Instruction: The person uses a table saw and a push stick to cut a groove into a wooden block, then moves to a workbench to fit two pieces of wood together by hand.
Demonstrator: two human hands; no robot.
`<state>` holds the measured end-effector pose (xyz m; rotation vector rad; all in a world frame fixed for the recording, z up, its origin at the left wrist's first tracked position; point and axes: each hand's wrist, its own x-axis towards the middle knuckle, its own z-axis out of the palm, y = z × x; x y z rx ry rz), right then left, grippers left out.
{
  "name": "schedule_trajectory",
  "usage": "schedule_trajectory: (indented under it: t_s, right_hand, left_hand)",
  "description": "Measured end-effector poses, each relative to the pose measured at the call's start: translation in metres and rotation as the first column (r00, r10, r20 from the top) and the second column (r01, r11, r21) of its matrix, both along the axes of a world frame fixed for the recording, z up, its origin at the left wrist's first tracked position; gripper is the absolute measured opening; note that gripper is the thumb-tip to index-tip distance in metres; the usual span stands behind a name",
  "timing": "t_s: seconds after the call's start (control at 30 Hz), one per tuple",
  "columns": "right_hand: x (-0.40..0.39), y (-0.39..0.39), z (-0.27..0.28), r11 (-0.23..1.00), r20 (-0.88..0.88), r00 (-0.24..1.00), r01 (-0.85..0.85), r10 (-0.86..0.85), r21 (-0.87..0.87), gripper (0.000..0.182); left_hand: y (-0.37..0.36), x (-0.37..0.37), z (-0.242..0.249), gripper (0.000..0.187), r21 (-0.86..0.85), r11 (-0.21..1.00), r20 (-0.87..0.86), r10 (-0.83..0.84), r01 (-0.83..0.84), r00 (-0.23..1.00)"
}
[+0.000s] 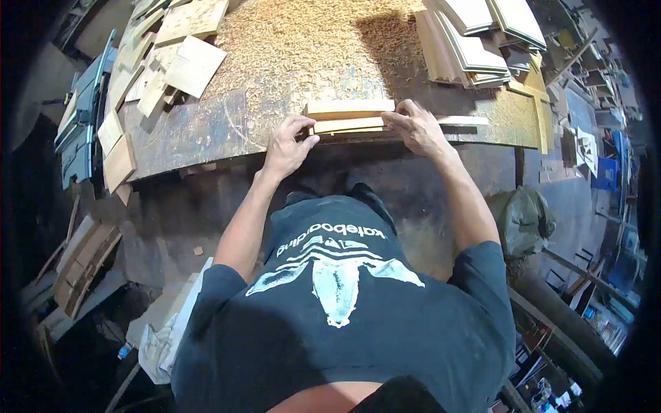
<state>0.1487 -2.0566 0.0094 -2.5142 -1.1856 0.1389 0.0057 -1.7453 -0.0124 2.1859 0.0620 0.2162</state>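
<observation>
At the near edge of the workbench [186,148], a short light wooden strip [351,124] lies between my two hands. My left hand [289,146] pinches its left end with thumb and fingertips. The other end is gripped by my right hand [416,129], whose fingers are bent and partly hide it. Just behind this strip rests a second wooden piece [350,108] of similar length, close to the fingers of both hands. A thin pale slat [465,120] and a dark strip [460,129] extend to the right past my right hand.
Wood shavings [296,48] cover much of the bench. Flat wooden offcuts [195,67] are heaped at the left, and stacked pale boards [475,55] stand at the back right. A blue-green machine [84,110] stands beyond the left edge, a green sack [521,220] below the right.
</observation>
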Motion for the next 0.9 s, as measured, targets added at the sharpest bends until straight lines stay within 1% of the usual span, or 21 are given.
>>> schedule_trajectory:
  t_s: [0.1,0.2,0.23,0.27,0.33,0.4,0.47,0.6,0.67,0.73,0.83,0.9]
  right_hand:
    - [0.001,-0.005,0.003,1.0,-0.005,1.0,-0.005,0.005,-0.029,0.026]
    - [0.0,-0.006,0.002,0.998,-0.023,1.0,0.004,-0.006,-0.069,0.026]
    - [-0.001,-0.005,0.001,0.997,-0.025,0.999,0.023,-0.025,-0.074,0.027]
    - [-0.002,-0.004,0.001,0.997,-0.02,1.0,0.022,-0.023,-0.074,0.027]
    - [-0.001,-0.006,0.0,0.999,-0.004,1.0,0.004,-0.004,-0.037,0.027]
    - [-0.004,-0.006,-0.004,1.0,0.023,1.0,0.0,0.001,-0.016,0.026]
    - [-0.006,-0.007,-0.004,1.0,0.044,0.999,0.003,-0.003,0.008,0.025]
    - [-0.008,-0.005,-0.006,0.999,0.035,0.999,0.023,-0.024,0.026,0.024]
    - [-0.006,-0.003,-0.005,0.999,0.036,0.999,0.02,-0.021,0.032,0.024]
    - [-0.007,-0.002,-0.003,0.999,0.012,0.999,0.033,-0.033,-0.024,0.027]
    - [-0.012,0.0,-0.002,0.998,-0.006,0.998,0.057,-0.057,-0.004,0.027]
    - [-0.012,0.0,0.001,0.998,-0.013,0.998,0.063,-0.063,-0.027,0.028]
  left_hand:
    - [0.001,0.001,-0.003,0.035,-0.043,0.999,0.016,0.02,-0.019,1.0]
    - [0.003,-0.001,-0.008,0.041,0.026,1.0,0.05,-0.014,0.013,0.999]
    - [0.002,-0.002,-0.007,0.044,0.004,1.0,0.048,0.005,-0.005,0.999]
    - [0.001,-0.002,-0.008,0.044,0.004,1.0,0.054,0.007,-0.007,0.999]
    - [-0.001,-0.001,-0.012,0.047,0.057,0.998,0.078,0.006,-0.01,0.997]
    - [-0.003,0.001,-0.017,0.046,0.045,0.999,0.076,-0.001,-0.003,0.997]
    - [-0.005,0.002,-0.019,0.04,0.043,0.999,0.078,0.019,-0.023,0.997]
    - [0.0,0.009,-0.016,0.036,0.003,1.0,0.068,-0.031,0.031,0.997]
    - [0.001,0.009,-0.005,0.035,-0.075,0.997,-0.091,-0.041,0.034,0.995]
    - [0.003,0.009,-0.007,0.035,-0.082,0.996,-0.066,-0.046,0.04,0.997]
    - [0.007,0.008,-0.016,0.034,-0.101,0.993,-0.036,-0.061,0.057,0.998]
    - [0.009,0.01,-0.019,0.033,-0.111,0.992,-0.026,-0.069,0.066,0.997]
